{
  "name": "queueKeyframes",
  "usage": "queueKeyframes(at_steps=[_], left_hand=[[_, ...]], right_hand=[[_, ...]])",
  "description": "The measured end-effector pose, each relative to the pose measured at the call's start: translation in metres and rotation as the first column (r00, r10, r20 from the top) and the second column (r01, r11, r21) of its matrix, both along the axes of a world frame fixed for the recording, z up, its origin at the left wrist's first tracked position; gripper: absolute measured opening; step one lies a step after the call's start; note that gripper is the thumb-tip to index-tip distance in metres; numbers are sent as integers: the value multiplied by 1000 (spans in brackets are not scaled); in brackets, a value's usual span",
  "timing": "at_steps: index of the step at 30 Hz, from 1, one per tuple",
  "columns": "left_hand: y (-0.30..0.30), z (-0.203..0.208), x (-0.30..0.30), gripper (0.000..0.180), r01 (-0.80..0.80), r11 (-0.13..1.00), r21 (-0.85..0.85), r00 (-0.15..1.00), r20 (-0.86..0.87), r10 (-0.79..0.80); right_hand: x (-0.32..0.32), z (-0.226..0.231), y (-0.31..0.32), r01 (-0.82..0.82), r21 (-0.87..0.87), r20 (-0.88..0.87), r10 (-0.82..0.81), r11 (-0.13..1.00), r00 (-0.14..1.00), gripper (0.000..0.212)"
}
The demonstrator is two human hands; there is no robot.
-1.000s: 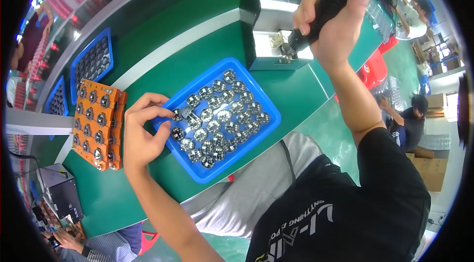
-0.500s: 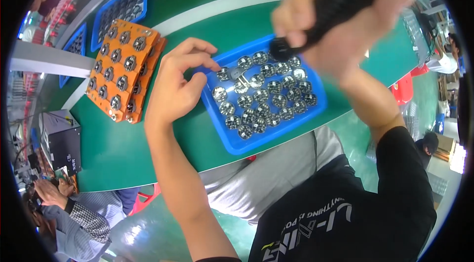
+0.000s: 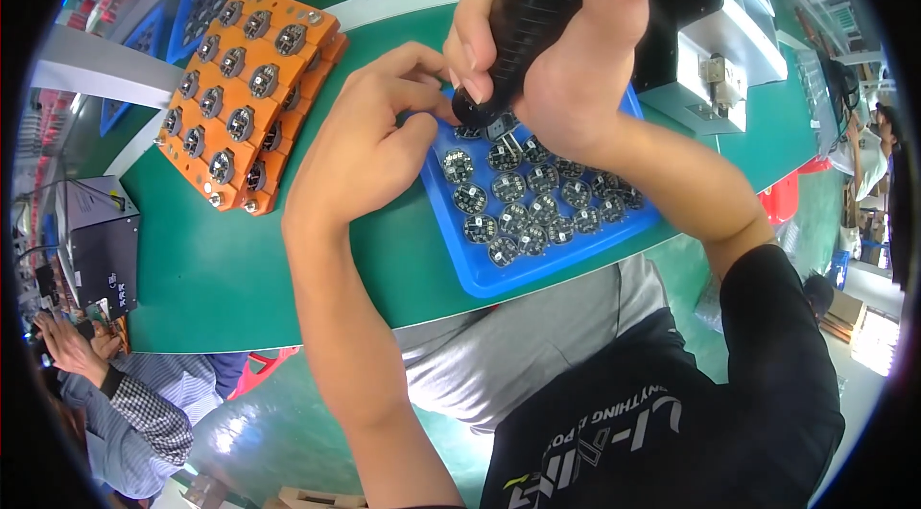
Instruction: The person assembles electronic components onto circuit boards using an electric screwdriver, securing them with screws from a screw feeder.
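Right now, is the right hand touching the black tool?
Touching. The head view shows it: the right hand wraps around the black tool, with its fingers lying against the side.

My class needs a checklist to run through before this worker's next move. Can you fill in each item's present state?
1. Black handheld tool gripped in the right hand: ok.
2. Fingers of the left hand well clear of the tool's nose: not ok; they are right beside it.
3. Left fingers holding a part: cannot tell; the fingertips are partly hidden.
4. Blue tray resting on the green table: ok.
5. Visible round circuit boards lying inside the tray: ok.
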State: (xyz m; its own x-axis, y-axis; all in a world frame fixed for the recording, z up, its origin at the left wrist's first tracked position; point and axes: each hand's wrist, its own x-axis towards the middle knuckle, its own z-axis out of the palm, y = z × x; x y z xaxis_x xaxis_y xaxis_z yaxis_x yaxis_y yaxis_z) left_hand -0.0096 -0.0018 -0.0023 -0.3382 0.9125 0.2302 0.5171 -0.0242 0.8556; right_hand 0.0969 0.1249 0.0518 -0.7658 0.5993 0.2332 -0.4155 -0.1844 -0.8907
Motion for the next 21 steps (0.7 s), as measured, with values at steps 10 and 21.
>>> queueKeyframes(at_steps=[10, 21], left_hand=[[0, 3, 2, 21, -28, 997, -73, 999, 19, 29], [2, -4, 13, 15, -184, 975, -124, 983, -25, 182]], right_hand=[[5, -13, 4, -64, 46, -70, 67, 997, 995, 78], [-7, -18, 2, -313, -129, -294, 265, 941, 918, 20]])
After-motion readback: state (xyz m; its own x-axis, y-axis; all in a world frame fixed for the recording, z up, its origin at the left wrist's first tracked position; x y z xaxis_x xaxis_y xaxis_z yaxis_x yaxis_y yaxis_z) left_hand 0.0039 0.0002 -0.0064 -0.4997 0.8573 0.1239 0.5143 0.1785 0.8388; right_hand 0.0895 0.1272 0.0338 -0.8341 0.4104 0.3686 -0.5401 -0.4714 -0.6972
